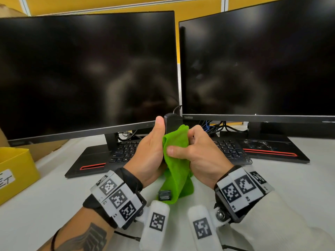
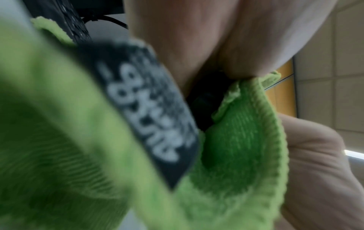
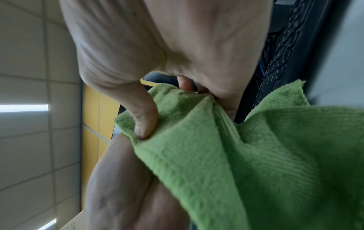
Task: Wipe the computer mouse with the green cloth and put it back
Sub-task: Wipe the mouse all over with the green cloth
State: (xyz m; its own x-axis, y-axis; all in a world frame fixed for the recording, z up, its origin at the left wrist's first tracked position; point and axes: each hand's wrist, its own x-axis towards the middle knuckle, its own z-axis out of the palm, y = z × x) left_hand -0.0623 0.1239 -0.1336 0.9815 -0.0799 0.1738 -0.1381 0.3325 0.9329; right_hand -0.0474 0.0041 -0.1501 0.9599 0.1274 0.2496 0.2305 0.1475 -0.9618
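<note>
Above the desk, my left hand [image 1: 152, 149] grips a black computer mouse [image 1: 172, 123], thumb along its left side; only the mouse's top end shows. My right hand [image 1: 194, 151] holds the green cloth [image 1: 176, 160] against the mouse, thumb pressing the cloth from the front and fingers curled behind. The cloth hangs down between my wrists, its black label [image 1: 164, 195] at the lower end. In the left wrist view the label [image 2: 153, 112] is close and blurred, with a dark bit of the mouse [image 2: 206, 99] behind the cloth [image 2: 236, 147]. In the right wrist view my thumb [image 3: 143, 118] pinches the cloth [image 3: 256, 155].
Two dark monitors [image 1: 87, 69] [image 1: 259, 64] stand side by side behind my hands, on bases with red stripes. A black keyboard [image 1: 230, 149] lies under them, cables behind. A yellow box [image 1: 16, 171] sits at the left on the white desk [image 1: 54, 196].
</note>
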